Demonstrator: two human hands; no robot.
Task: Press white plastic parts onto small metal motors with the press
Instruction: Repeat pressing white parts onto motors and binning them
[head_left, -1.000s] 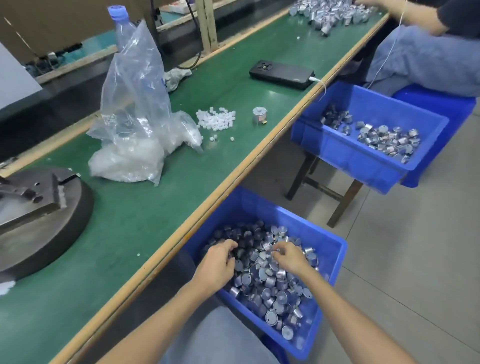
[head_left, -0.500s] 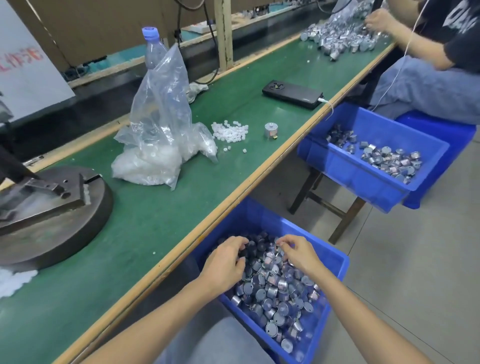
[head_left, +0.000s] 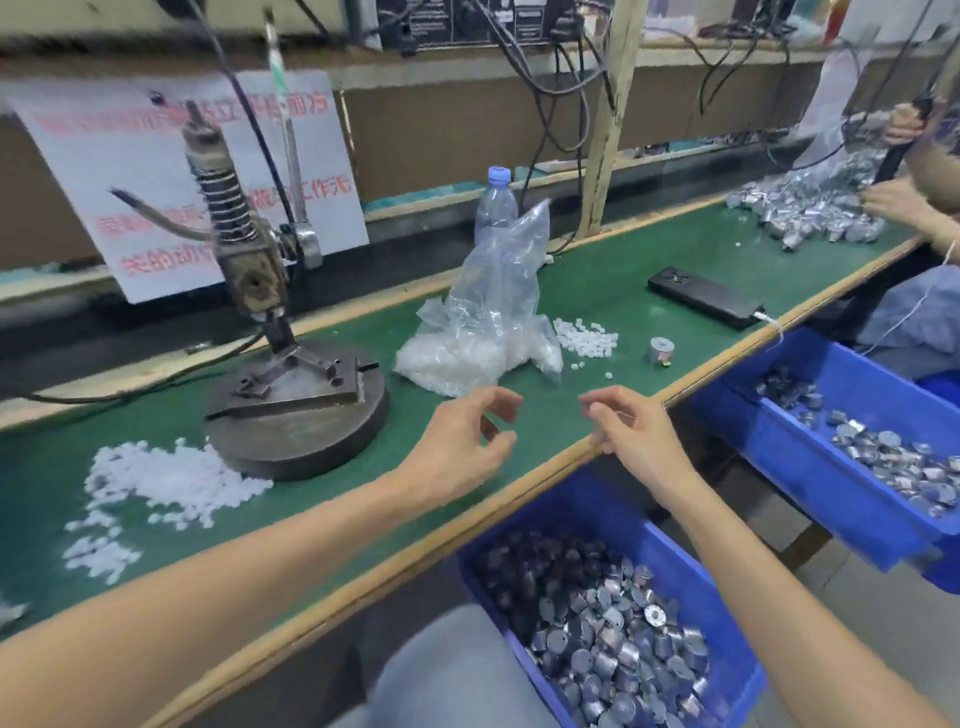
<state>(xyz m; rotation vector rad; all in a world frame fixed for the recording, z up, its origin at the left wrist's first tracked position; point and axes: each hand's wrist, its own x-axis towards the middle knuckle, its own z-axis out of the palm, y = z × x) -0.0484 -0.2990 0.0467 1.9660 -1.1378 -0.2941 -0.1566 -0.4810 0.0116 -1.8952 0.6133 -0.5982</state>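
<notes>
Left forearm (head_left: 234, 571) and right forearm (head_left: 779, 597), both bare, come in from the near edge and converge mid-scene. Left hand (head_left: 457, 447) raised, palm facing right, fingers loosely curled, thumb clear of index, nothing visible in it. Right hand (head_left: 641, 436) just right of it, not touching, thumb and index pointing left, other fingers curled under; both blurred.

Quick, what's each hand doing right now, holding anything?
Left hand: open, fingers loosely curled, nothing visible in it.
Right hand: fingers curled away from the camera; cannot tell whether it holds anything.
</notes>
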